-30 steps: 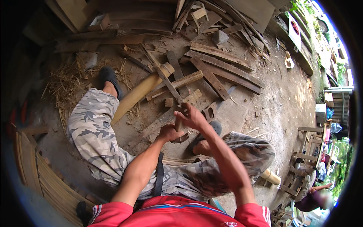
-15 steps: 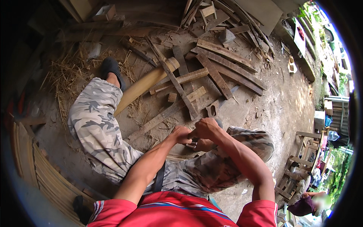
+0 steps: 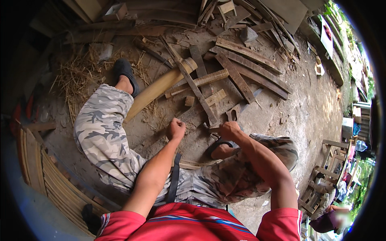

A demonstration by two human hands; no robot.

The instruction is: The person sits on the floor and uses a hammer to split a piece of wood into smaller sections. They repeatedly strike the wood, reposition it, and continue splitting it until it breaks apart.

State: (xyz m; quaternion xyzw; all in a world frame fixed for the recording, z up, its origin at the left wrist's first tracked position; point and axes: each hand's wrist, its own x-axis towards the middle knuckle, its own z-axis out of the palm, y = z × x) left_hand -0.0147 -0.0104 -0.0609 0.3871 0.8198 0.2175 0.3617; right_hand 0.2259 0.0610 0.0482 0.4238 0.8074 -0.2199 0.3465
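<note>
My left hand (image 3: 175, 129) is closed in a loose fist above the dusty ground between my legs; anything inside its fingers is too small or hidden to name. My right hand (image 3: 230, 131) is wrapped round the short visible handle of a hammer (image 3: 213, 130), whose dark head points toward my left hand. Just beyond the right hand lies a handsaw (image 3: 232, 114), its grip toward me and its blade running under the wood. A narrow wooden strip (image 3: 189, 80) ends close to the hammer, crossing over a thick yellowish post (image 3: 161, 89).
Several brown planks (image 3: 249, 66) lie crossed on the ground ahead. A small wood block (image 3: 189, 101) sits among them. Straw (image 3: 76, 76) is heaped at the left, near my shoe (image 3: 123, 72). Slatted wood (image 3: 56, 176) stands at lower left, and a wooden frame (image 3: 327, 160) at right, near another person (image 3: 325, 220).
My hands were close together and have parted: the left moved left, the right slightly right. The hammer now shows in the right hand. The whole view has shifted a little.
</note>
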